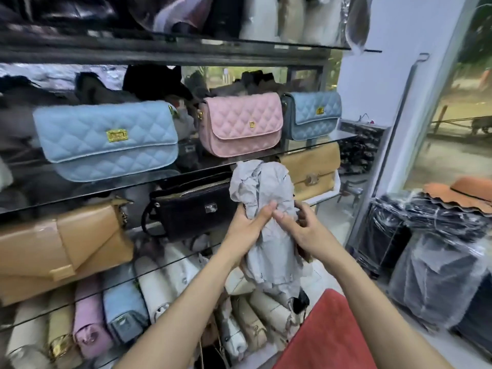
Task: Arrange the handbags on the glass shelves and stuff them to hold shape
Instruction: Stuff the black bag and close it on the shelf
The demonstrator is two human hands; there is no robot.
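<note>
A long wad of crumpled grey stuffing paper (263,187) hangs upright in front of the shelves. My left hand (246,227) grips it from the left and my right hand (306,231) pinches it from the right, thumbs nearly meeting. Behind the paper on the middle glass shelf (111,190) stands a black handbag (191,209) with its zip open. On the shelf above stand a light blue quilted bag (106,139), a pink quilted bag (239,123) and a smaller blue quilted bag (311,114). A small dark item shows below the paper, unclear.
Tan bags sit at the left (61,249) and right (311,169) of the middle shelf. Several rolled bags (87,320) fill the lowest shelf. Wrapped dark bundles (436,262) and an orange hat (460,195) stand at the right. A red cloth (327,336) lies near me.
</note>
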